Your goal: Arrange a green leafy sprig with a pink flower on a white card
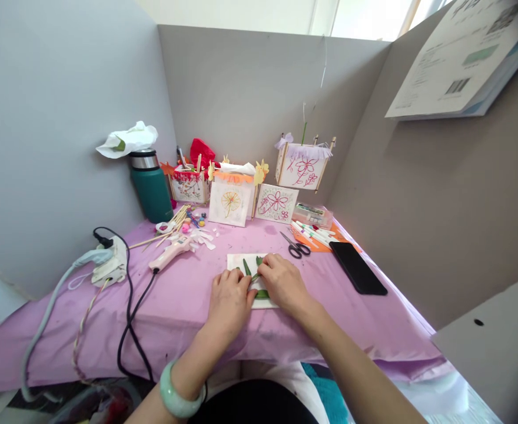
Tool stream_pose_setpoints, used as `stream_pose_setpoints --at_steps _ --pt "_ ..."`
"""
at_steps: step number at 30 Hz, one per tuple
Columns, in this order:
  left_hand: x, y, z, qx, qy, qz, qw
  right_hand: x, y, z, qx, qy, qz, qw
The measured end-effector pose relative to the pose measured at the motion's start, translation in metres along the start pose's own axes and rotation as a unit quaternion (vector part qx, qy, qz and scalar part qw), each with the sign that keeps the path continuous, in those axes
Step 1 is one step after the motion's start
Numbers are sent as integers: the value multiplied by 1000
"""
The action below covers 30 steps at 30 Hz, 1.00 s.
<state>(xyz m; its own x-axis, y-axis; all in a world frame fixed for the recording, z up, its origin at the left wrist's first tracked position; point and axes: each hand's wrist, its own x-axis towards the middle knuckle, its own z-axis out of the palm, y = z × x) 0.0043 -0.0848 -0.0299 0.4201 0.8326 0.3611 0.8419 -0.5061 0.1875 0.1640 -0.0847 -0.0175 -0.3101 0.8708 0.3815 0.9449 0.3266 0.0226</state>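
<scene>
A white square sheet [235,259] lies near the front of the table, with several green leaves on it. One long leaf [246,267] points away from me, and another leaf [262,294] lies across the lower part. My left hand [231,297] rests on the sheet's left side, fingers bent and thumb and forefinger close together at a leaf stem. From the right, my right hand [283,282] reaches over the sheet, its thumb and fingertips pinched on a green leaf [259,260]. My fingers cover part of the leaves and the sheet.
Black-handled scissors [298,249], a phone [358,268] and several markers [314,232] lie to the right. A pink glue gun [170,253], cables and a power strip [111,265] are on the left. Behind stand a green bottle [152,188], decorated boxes [232,200] and a picture panel [277,203].
</scene>
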Motion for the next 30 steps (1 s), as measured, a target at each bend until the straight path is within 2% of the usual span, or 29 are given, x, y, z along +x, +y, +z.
stream_pose_setpoints --at_steps 5,15,21,24,30 --pt "0 0 -1 -1 -1 1 1000 -11 -2 -2 -14 -4 -13 1000" --pt "-2 -1 0 2 5 11 1000 -45 -1 -11 7 -12 21 1000" --pt "-1 -2 2 12 10 29 999 -45 -3 -11 40 -6 37 998" --pt "-1 -2 1 21 4 40 999 -43 -5 -11 28 -13 37 999" --pt "-1 -1 0 30 -6 42 999 -45 -7 -13 -12 -20 86 996"
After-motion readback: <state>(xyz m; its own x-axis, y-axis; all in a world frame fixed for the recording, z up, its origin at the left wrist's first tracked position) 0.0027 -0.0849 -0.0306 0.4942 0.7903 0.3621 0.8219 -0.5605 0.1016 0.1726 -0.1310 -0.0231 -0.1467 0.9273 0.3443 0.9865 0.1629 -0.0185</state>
